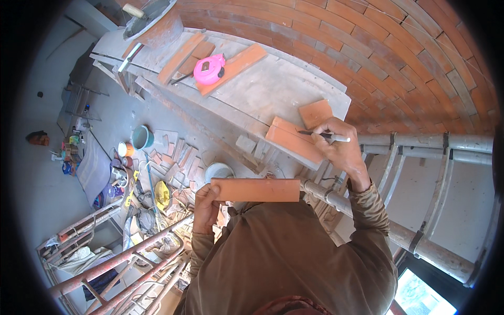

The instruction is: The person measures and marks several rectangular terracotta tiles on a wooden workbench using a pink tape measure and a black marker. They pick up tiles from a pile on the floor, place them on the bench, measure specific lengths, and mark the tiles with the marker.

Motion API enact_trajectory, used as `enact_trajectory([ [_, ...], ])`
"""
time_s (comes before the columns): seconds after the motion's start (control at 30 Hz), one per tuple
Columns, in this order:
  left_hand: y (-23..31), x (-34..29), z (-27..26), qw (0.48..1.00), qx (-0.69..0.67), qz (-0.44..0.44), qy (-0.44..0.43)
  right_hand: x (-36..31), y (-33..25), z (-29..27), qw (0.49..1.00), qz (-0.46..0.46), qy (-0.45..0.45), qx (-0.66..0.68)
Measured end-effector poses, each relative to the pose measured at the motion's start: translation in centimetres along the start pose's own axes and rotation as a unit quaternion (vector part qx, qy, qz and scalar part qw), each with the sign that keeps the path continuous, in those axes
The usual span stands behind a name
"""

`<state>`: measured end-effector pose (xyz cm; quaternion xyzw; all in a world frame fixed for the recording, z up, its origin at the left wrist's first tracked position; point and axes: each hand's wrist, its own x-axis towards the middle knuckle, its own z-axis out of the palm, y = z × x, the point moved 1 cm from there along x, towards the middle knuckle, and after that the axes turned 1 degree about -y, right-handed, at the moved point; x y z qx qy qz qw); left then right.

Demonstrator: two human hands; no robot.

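My left hand [206, 210] grips one end of a long, thin orange brick tile [257, 190], held level close to my body. In my right hand [338, 147] is a marker [342, 138] with a dark front and a white rear end. Its point is at or just above another orange tile [294, 140], which lies on the near right end of the plank. A thin dark line crosses that tile; whether the tip touches it I cannot tell. Just beyond it lies a short, squarish tile piece [315, 112].
Farther left on the dusty plank [252, 84] are a pink tape measure [209, 69], several tiles and a mortar tub [157, 29]. A brick wall [362, 47] rises behind. Scaffold tubes [420, 247] run at the right. Far below, buckets [142, 137] and loose bricks litter the floor.
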<state>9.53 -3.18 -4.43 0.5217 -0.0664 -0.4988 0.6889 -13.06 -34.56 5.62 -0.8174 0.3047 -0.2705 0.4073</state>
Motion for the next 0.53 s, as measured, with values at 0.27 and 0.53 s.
enact_trajectory([
  [0.27,0.3,-0.6,-0.1,0.999,-0.010,0.020,0.027,-0.3,0.4,-0.8,0.999,0.008,0.047,-0.011],
  [0.53,4.9,2.7,3.2,0.996,-0.080,0.040,-0.017,-1.0,1.4,-5.0,0.975,0.024,0.195,0.104],
])
